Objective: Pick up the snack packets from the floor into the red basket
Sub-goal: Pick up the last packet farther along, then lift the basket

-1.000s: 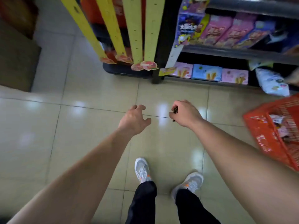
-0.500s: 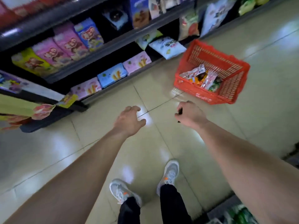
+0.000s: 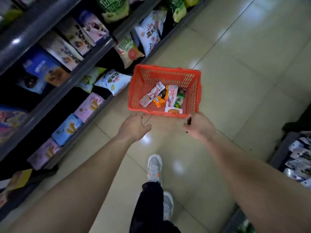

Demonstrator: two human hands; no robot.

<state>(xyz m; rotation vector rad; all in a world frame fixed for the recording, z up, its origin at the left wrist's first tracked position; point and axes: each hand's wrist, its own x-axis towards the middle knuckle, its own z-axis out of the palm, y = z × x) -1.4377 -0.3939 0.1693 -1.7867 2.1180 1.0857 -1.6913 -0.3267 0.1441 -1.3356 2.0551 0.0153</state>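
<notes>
My left hand (image 3: 134, 127) has its fingers (image 3: 146, 127) loosely spread and holds nothing, hovering just short of the near rim of the red plastic lattice basket (image 3: 194, 91). My right hand (image 3: 199, 126) is curled shut around a small dark object (image 3: 189, 121), honestly can't tell what it is, and sits right by the basket's near right corner. The basket's on the glossy beige tiled floor (image 3: 244, 68), right next to the dark metal snack shelves (image 3: 55, 96). Inside is a little pile of crinkly snack packets (image 3: 165, 98): pink-and-white long ones, an orange one, a green one, a flat white one at the front. I don't see any loose packets left on the visible floor, so I'd say the job's basically done, unless something's hiding out of view.
</notes>
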